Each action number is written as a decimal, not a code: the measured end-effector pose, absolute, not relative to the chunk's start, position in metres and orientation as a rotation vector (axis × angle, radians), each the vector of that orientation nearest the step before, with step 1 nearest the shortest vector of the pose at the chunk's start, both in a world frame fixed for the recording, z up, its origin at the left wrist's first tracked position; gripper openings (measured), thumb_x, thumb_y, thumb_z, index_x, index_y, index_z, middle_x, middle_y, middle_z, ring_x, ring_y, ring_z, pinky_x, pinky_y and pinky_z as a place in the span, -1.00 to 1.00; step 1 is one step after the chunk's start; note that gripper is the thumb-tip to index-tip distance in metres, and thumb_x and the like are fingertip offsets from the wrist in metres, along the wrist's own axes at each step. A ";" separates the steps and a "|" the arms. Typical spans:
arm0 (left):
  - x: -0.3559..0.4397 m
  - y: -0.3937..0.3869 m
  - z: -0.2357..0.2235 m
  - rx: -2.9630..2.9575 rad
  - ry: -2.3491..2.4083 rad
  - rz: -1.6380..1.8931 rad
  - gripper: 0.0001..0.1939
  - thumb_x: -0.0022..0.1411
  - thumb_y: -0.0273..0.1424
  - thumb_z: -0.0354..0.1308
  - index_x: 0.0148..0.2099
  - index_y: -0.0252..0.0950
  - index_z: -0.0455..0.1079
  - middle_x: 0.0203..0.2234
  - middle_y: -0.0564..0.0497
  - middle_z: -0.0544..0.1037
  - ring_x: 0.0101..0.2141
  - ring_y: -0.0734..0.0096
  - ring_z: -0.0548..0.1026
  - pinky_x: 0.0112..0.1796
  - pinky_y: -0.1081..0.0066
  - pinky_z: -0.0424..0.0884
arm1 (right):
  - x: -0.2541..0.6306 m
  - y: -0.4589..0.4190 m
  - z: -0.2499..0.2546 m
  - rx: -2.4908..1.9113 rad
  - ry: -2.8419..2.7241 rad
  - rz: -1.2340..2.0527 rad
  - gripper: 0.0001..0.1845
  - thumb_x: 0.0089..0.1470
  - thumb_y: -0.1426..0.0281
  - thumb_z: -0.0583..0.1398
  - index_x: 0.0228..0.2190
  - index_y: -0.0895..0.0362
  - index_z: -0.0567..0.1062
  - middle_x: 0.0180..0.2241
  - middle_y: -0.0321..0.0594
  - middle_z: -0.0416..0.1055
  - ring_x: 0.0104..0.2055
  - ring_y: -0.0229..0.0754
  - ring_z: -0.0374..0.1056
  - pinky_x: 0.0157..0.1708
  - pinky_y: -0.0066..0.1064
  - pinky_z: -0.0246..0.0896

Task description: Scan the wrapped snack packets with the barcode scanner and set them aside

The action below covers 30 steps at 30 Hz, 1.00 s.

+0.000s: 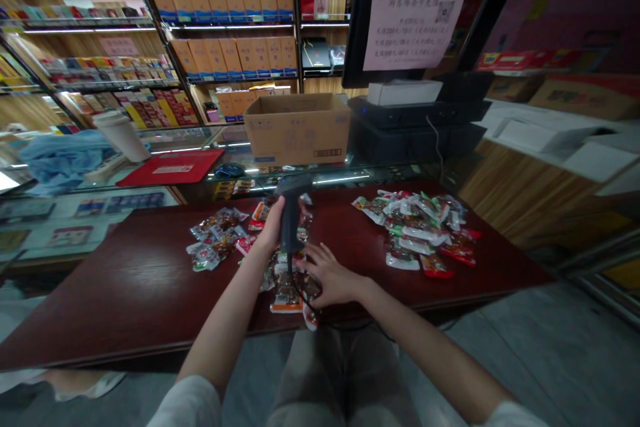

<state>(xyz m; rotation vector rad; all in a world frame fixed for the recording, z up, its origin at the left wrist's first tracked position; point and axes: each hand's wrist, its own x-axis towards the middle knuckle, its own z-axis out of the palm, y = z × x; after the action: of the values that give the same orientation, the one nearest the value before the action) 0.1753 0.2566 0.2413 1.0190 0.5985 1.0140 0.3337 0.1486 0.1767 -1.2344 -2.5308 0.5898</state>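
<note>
My left hand point(271, 225) is wrapped round the handle of a dark barcode scanner point(291, 221), held upright over the middle of the table. From the handle's bottom a black cable point(311, 307) runs toward the front edge. Below and around the scanner lie vacuum-packed snack packets point(287, 292), partly covered by it and my hands. My right hand point(339, 278) rests over the right side of these packets, fingers spread; contact with one is not clear. One pile of snack packets point(216, 235) lies to the left, and a larger snack pile point(417, 225) to the right.
The dark red table point(130, 273) meets a glass counter point(200, 140) bearing an open cardboard box point(300, 130), a red mat point(170, 168), a mouse point(229, 171) and a white cup point(121, 136). A monitor with a paper sign point(414, 23) stands behind. Stocked shelves line the wall.
</note>
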 end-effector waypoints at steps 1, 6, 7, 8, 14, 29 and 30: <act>0.175 0.257 0.239 1.018 0.596 0.993 -0.42 0.06 0.12 0.14 -0.32 -0.37 0.45 -0.50 -0.03 0.54 -0.50 0.46 0.46 -0.45 0.49 0.40 | 0.332 0.151 0.173 -1.256 -2.525 0.539 -0.03 -0.09 0.01 0.31 0.28 0.08 0.17 0.39 0.05 -0.18 0.43 0.13 -0.33 0.34 0.07 -0.51; 0.185 0.263 0.228 1.026 0.585 0.870 -0.41 0.10 0.13 0.09 -0.25 -0.34 0.47 -0.45 -0.07 0.55 -0.43 0.34 0.51 -0.44 0.42 0.41 | 0.330 0.182 0.162 -1.497 -2.353 0.318 -0.19 0.12 0.00 0.15 0.28 0.12 0.16 0.37 0.04 -0.09 0.42 0.06 -0.25 0.35 0.06 -0.53; 0.188 0.266 0.225 1.032 0.581 0.861 -0.41 0.11 0.13 0.08 -0.23 -0.35 0.47 -0.44 -0.08 0.56 -0.40 0.31 0.52 -0.43 0.41 0.42 | 0.332 0.190 0.162 -1.541 -2.320 0.293 -0.18 0.12 -0.01 0.15 0.28 0.12 0.15 0.37 0.05 -0.08 0.42 0.07 -0.23 0.34 0.08 -0.51; 0.191 0.269 0.223 1.034 0.579 0.854 -0.41 0.12 0.12 0.07 -0.21 -0.35 0.47 -0.42 -0.09 0.56 -0.37 0.29 0.53 -0.40 0.40 0.43 | 0.335 0.197 0.161 -1.582 -2.292 0.274 -0.19 0.13 0.00 0.15 0.28 0.11 0.15 0.36 0.05 -0.06 0.41 0.08 -0.22 0.34 0.09 -0.49; 0.207 0.280 0.212 1.004 0.566 0.851 -0.41 0.12 0.10 0.07 -0.21 -0.38 0.47 -0.43 -0.09 0.57 -0.38 0.30 0.54 -0.38 0.41 0.43 | 0.349 0.223 0.156 -1.744 -2.144 0.245 -0.36 0.18 0.13 0.15 0.21 0.12 0.24 0.28 0.04 0.13 0.36 0.05 -0.06 0.32 0.07 -0.34; 0.197 0.281 0.202 1.126 0.613 0.903 -0.37 0.09 0.16 0.05 -0.19 -0.33 0.47 -0.43 -0.07 0.56 -0.49 0.39 0.45 -0.48 0.43 0.36 | 0.419 0.229 0.152 -2.049 -1.555 0.023 -0.59 0.10 0.16 0.22 -0.14 0.21 0.39 -0.17 -0.01 0.47 -0.10 0.05 0.35 -0.07 -0.22 0.14; 0.195 0.280 0.206 1.187 0.645 0.903 -0.37 0.09 0.16 0.06 -0.20 -0.33 0.48 -0.43 -0.08 0.57 -0.48 0.37 0.46 -0.46 0.43 0.37 | 0.421 0.229 0.150 -2.029 -1.566 0.021 -0.59 0.11 0.16 0.21 -0.13 0.21 0.39 -0.15 0.00 0.46 -0.09 0.04 0.34 -0.06 -0.23 0.14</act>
<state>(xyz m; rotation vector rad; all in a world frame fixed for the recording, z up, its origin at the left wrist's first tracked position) 0.1954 0.2805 0.2055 1.1865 0.6453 0.9027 0.4206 0.2289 0.1505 -2.0291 -1.5657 0.0209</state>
